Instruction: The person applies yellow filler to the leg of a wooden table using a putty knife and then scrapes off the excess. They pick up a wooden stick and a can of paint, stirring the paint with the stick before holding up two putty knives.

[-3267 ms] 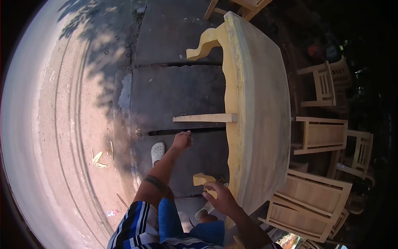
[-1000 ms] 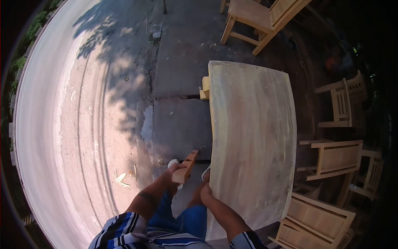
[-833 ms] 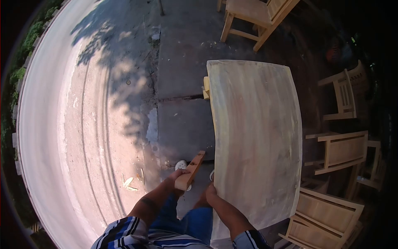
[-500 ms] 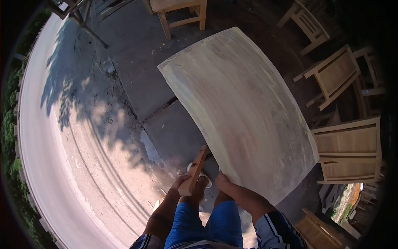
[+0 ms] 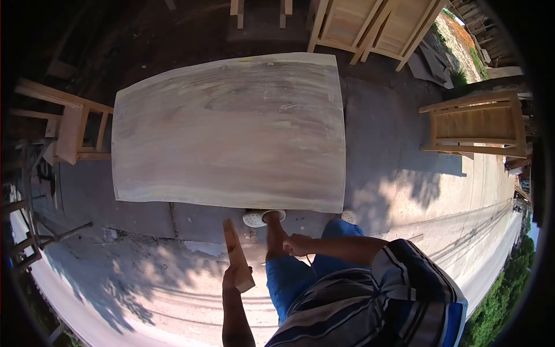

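Note:
In my left hand (image 5: 236,276) is a short wooden block (image 5: 236,254), gripped near its lower end, its upper end pointing toward the board. My right hand (image 5: 298,244) is closed in front of my blue shorts (image 5: 300,277); a thin strip shows just below it, too small to name. Neither hand touches the large pale board (image 5: 231,139), which lies flat beyond them, its surface streaked. A white clog (image 5: 252,218) on my foot shows at the board's near edge.
Wooden chairs or frames stand at the left (image 5: 72,133), the top (image 5: 352,26) and the right (image 5: 474,124). Dark poles (image 5: 63,234) rise at the lower left. A sunlit road edge (image 5: 75,312) curves along the lower left.
The view has turned, so the board now lies crosswise. My right hand has come away from the board's edge to in front of my shorts. My left hand still holds the block.

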`<action>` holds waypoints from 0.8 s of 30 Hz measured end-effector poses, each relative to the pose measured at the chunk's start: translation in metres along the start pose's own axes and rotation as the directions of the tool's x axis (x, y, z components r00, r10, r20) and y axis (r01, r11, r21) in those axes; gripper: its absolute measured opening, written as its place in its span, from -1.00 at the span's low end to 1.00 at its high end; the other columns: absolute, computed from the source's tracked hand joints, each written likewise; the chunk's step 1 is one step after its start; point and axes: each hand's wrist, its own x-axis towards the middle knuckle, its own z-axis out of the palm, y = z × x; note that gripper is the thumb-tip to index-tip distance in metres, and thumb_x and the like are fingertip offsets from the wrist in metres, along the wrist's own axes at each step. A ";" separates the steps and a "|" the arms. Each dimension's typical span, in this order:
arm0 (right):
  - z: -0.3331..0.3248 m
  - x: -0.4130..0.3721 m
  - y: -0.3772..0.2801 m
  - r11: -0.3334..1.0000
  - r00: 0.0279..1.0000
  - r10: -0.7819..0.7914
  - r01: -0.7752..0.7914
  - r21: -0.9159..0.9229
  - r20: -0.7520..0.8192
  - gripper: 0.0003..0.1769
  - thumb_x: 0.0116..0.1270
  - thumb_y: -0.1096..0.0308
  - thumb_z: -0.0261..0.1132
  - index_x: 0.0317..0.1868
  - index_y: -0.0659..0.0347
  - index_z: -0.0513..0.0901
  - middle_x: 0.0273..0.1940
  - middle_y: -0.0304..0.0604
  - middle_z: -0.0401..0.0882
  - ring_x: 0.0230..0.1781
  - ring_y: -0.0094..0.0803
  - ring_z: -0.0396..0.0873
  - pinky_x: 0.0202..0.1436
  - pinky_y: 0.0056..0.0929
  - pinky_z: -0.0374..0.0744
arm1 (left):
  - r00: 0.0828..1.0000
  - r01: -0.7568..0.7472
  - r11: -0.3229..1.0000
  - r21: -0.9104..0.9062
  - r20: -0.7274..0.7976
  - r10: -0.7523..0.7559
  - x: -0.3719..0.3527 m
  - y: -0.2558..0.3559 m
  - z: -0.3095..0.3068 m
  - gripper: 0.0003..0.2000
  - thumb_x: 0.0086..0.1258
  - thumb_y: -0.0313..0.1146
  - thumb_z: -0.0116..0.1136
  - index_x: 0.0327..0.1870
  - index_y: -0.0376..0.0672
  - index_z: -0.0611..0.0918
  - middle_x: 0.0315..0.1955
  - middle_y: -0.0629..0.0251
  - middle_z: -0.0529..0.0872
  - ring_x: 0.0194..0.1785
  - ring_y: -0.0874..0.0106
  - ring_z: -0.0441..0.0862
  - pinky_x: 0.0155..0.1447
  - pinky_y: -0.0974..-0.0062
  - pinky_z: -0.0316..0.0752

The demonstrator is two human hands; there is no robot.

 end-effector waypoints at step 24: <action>-0.112 -0.467 0.267 0.718 0.688 0.438 0.120 0.686 -0.579 -0.78 0.15 0.54 0.35 -0.16 0.38 0.64 -0.43 -0.11 0.67 -0.44 -0.47 0.64 -0.35 -0.50 0.62 | 0.861 0.414 0.762 0.497 0.056 -0.505 -0.141 -0.239 0.402 -0.54 0.37 -0.21 0.05 0.15 -0.40 0.44 -0.17 -0.02 0.68 -0.19 0.21 0.71 -0.14 0.33 0.63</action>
